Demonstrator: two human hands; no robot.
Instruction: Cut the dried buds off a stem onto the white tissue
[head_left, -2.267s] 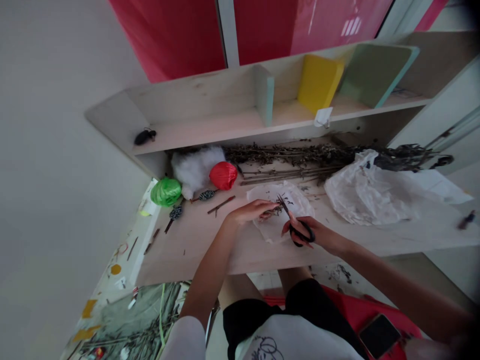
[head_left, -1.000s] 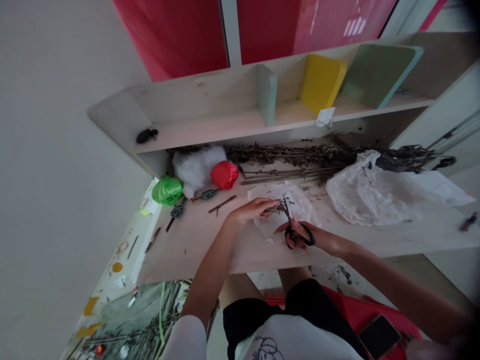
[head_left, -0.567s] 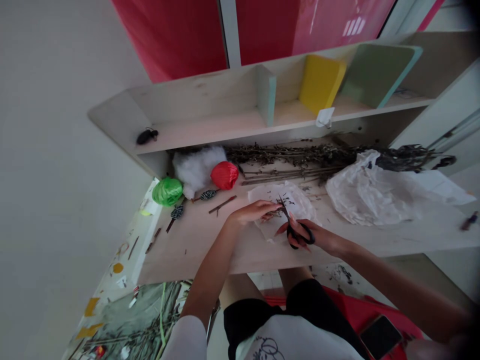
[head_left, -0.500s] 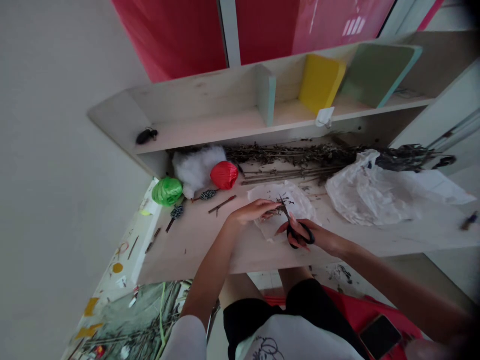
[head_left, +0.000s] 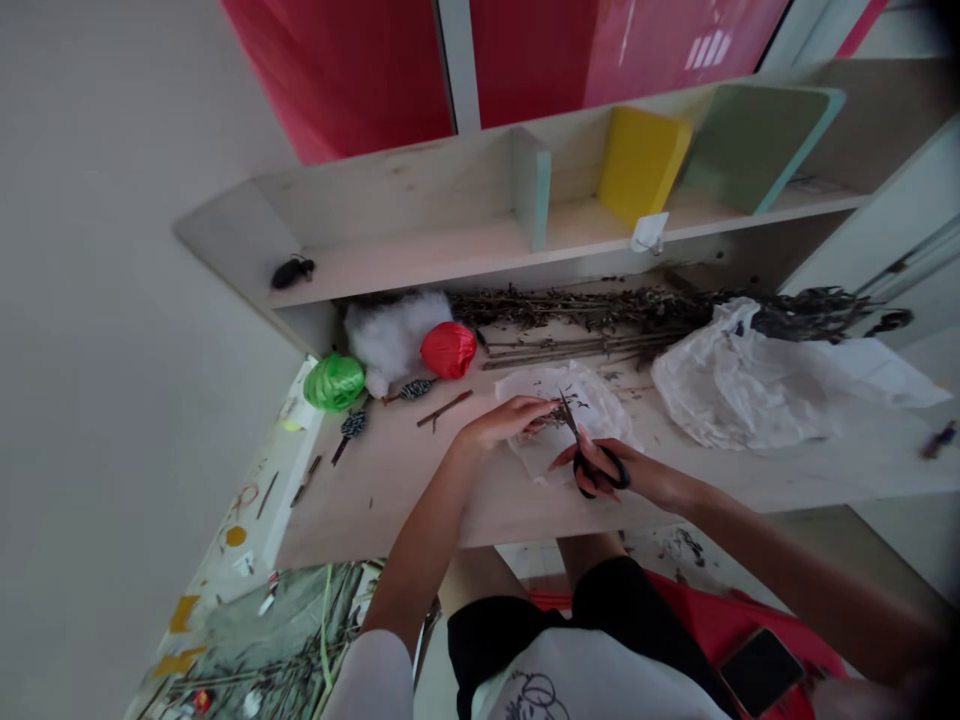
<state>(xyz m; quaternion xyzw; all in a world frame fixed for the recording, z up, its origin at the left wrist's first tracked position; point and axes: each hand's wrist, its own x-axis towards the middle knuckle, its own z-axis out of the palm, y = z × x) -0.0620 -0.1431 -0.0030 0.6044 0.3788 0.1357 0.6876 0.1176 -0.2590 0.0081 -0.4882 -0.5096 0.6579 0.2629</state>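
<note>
My right hand (head_left: pixel 598 466) is closed through the black handles of a pair of scissors (head_left: pixel 571 424), whose blades point up and to the left. My left hand (head_left: pixel 516 420) is closed on dried plant sprigs (head_left: pixel 553 412), partly hidden by the fingers, beside the blades. Both hands are over a white plastic bag (head_left: pixel 609 402) spread flat on the desk, with small dark plant clippings (head_left: pixel 576 399) lying on it.
A red ball of plastic twine (head_left: pixel 448 350), a green one (head_left: pixel 334 383) and white fluff stuffing (head_left: pixel 394 335) are at the back left. Dried stalks (head_left: pixel 592 308) run under the shelf (head_left: pixel 420 255). A crumpled white bag (head_left: pixel 739 390) lies right. A phone (head_left: pixel 761 672) rests beside my leg.
My left fingers have shifted very slightly near the blades. The scissors and my right hand stay almost in the same place.
</note>
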